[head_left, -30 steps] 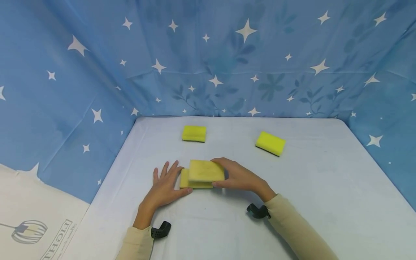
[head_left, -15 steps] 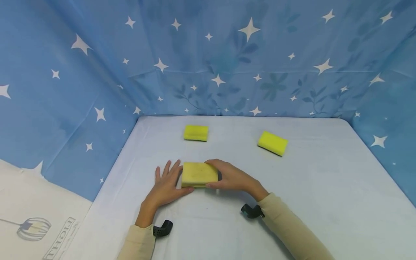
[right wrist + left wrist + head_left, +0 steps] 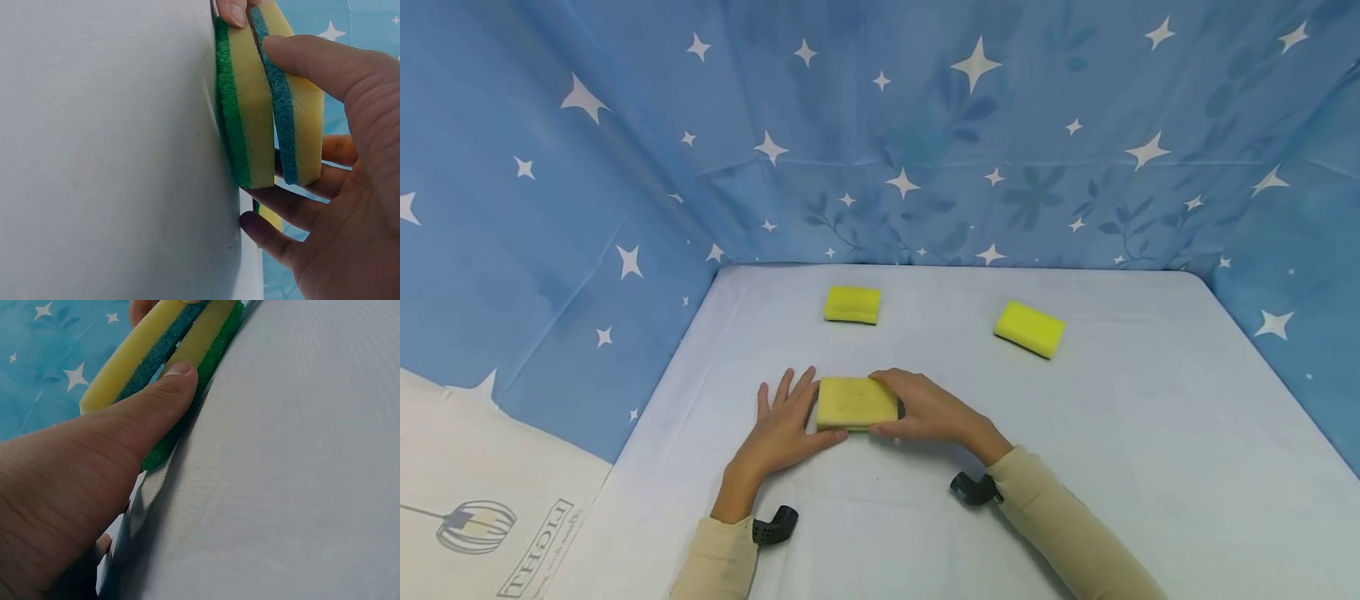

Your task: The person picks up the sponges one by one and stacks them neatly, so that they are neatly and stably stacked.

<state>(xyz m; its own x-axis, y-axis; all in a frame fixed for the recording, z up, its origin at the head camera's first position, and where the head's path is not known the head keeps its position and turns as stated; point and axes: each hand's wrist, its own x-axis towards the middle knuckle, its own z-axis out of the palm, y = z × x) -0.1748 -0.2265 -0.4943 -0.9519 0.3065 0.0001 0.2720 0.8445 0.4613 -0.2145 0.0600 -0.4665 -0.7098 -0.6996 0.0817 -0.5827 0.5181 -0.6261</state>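
Two yellow sponges are stacked near the table's middle. The upper sponge [image 3: 856,402] has a blue scouring layer underneath, and my right hand [image 3: 934,410] grips its right end between thumb and fingers. Below it, the lower sponge [image 3: 255,119] lies green side down on the table. A narrow gap shows between the two in the right wrist view. My left hand [image 3: 782,433] holds the lower sponge's left end, its thumb [image 3: 169,387] against the front side and the other fingers spread behind. The upper sponge hides most of the lower one in the head view.
Two more yellow sponges lie farther back on the white-covered table [image 3: 1150,467], one at the back left [image 3: 852,305] and one at the back right [image 3: 1030,329]. A blue star-patterned curtain [image 3: 880,133] hangs behind the table and along its sides.
The right hand has brought the upper sponge left and down over the lower sponge, closing most of the gap and lining up their edges. The left hand keeps its place.
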